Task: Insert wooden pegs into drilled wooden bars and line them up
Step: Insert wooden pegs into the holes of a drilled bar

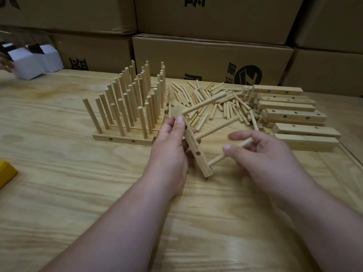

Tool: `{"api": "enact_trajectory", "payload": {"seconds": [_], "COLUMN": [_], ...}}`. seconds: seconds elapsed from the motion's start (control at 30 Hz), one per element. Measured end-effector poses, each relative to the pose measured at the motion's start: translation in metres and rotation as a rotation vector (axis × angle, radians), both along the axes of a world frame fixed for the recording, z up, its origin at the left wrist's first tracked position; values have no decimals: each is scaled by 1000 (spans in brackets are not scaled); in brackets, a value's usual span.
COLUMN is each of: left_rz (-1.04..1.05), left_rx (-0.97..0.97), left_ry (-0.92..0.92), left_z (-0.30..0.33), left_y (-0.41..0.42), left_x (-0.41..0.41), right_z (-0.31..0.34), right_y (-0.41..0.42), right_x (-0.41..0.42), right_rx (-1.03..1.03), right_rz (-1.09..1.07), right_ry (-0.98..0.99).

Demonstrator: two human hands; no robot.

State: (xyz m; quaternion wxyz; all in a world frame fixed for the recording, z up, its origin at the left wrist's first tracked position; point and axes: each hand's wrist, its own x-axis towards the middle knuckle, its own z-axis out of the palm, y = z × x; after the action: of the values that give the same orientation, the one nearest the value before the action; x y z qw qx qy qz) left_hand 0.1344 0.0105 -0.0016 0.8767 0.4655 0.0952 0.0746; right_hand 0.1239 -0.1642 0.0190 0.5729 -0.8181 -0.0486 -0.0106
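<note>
Your left hand grips a drilled wooden bar, tilted on end just in front of the loose peg pile, its lower end close to the surface. Two pegs already stick out of the bar toward the pile. Your right hand pinches a third peg between thumb and fingers, its end seated at the bar's lowest hole. Left of the pile stand the finished bars, side by side with pegs upright. Right of the pile lie stacked empty bars. Behind the pile sit cardboard boxes.
</note>
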Motion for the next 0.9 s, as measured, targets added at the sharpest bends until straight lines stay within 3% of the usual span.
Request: {"api": "enact_trajectory", "payload": {"seconds": [0.1,0.3,0.67,0.77,0.9], "left_rz": [-19,1,23,-36,-179], "left_rx": [-48,-98,-112,-10,290], "left_ry": [1,-18,-19,-26,-31], "left_z": [1,4,2,1,-4], "left_y": [1,1,0,-1,-8], "left_x": [0,-1,-2,-1,-4], "right_z": [-3,-12,-23,-23,-22], "right_y": [-8,-8,-8,-10,-14], "right_x": [6,6,8,11,17], "right_rx": [43,-187,-148,-87,-3], "right_rz": [-90,11,30,-42,-124], "right_ry": [-41,-82,-138,-170,-241]}}
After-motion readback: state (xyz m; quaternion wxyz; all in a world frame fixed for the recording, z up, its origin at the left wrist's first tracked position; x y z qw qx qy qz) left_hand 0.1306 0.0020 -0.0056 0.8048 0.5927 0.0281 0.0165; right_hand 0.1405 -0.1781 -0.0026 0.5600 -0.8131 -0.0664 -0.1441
